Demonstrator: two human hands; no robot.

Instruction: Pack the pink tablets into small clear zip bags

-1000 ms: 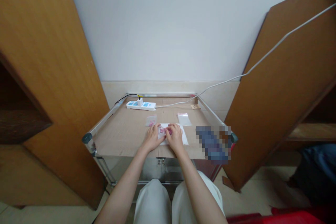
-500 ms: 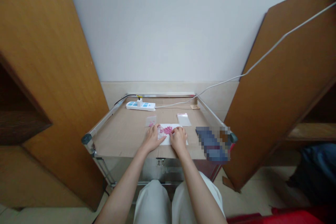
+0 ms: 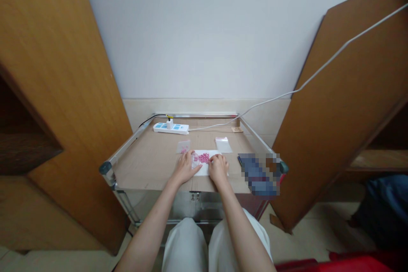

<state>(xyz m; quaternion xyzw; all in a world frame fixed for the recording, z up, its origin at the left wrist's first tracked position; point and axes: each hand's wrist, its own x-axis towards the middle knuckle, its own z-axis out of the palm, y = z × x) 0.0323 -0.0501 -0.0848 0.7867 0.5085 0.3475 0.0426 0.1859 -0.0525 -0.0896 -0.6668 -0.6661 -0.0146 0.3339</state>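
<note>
A pile of small pink beads lies on a white sheet on a cardboard-covered cart top. My left hand rests at the sheet's left edge, its fingers pinched on a small clear bag beside the beads. My right hand sits on the sheet just right of the pile, fingers curled down near the beads; what they hold, if anything, is hidden.
A small clear bag with pink beads and an empty clear bag lie farther back. A white power strip sits at the rear. A pixelated dark object lies at right. Wooden boards flank the cart.
My right hand has drawn back and to the right off the bead pile, which now shows openly on the sheet. My left hand stays put on the small bag.
</note>
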